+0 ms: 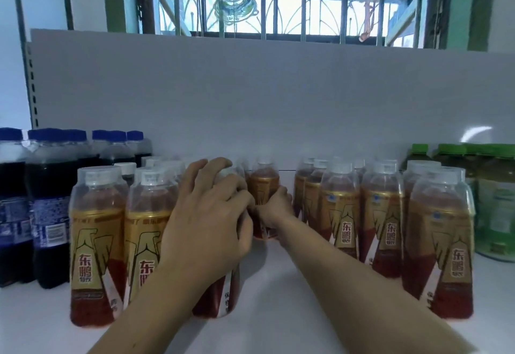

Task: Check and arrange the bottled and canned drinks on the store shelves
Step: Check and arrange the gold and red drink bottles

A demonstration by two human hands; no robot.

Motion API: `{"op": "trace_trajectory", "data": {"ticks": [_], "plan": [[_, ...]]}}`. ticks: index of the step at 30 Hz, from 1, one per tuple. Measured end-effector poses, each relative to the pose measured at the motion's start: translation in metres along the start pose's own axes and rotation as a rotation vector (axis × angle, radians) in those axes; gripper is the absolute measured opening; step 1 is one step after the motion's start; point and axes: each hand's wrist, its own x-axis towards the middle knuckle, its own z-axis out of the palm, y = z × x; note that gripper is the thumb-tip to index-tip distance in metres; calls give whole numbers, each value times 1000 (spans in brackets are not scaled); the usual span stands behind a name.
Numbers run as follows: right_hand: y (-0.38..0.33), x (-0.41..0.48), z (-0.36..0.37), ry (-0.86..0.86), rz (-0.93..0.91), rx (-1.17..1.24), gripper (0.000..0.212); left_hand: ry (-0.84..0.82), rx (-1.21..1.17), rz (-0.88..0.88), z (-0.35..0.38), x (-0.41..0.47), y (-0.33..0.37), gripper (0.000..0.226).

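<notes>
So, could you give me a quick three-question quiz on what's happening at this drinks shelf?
1. True or false: the left hand grips a front-row Dongpeng bottle.
2. The right hand holds: A a cola bottle, B a Dongpeng bottle further back, C nothing?
3. What colour are the caps of the far-right bottles?
Key: 1 true; 2 B; 3 green.

I had one view only, from the wide-angle camera worn on the head. It faced forward and slightly down at the white shelf (278, 320), close to the bottles (97, 242). The left hand (209, 214) and right hand (276, 210) reached in from below.
</notes>
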Motion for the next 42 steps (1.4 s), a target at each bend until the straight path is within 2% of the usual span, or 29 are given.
{"op": "trace_trajectory", "data": {"ticks": [4, 10, 12, 15, 16, 18, 23, 27, 29, 32, 35, 38, 42], "plan": [[-1, 3, 0, -16, 4, -20, 91, 11, -10, 8, -1, 0, 0, 30], [-3, -17, -15, -135, 69, 56, 108, -14, -14, 0, -6, -1, 2, 32], [-6, -28, -24, -151, 25, -69, 93, -27, -23, -6, -7, -1, 3, 32], [-19, -56, -52, -93, -240, -351, 47, -50, -14, -30, -8, 0, 5, 33], [-25, -66, -65, -66, -330, -438, 38, -58, -12, -37, -9, 1, 6, 33], [-40, -87, -93, 11, -435, -564, 36, -70, -16, -48, -10, 3, 8, 34], [-60, -108, -148, 275, -500, -806, 40, -25, -66, -18, -12, 6, 22, 27], [-54, -100, -164, 287, -428, -953, 36, -30, -208, 58, -5, 12, 53, 26], [-50, -95, -166, 248, -386, -1002, 38, -106, -382, -29, 3, 15, 66, 26], [-44, -91, -167, 210, -349, -1014, 49, -342, -719, -345, 14, 23, 79, 40], [-42, -92, -169, 205, -356, -890, 48, -510, -1018, -547, 28, 30, 84, 57], [-44, -96, -168, 213, -425, -682, 40, -515, -1171, -618, 38, 26, 87, 67], [-53, -99, -165, 203, -565, -363, 36, -508, -1438, -820, 40, 13, 96, 59]]}}
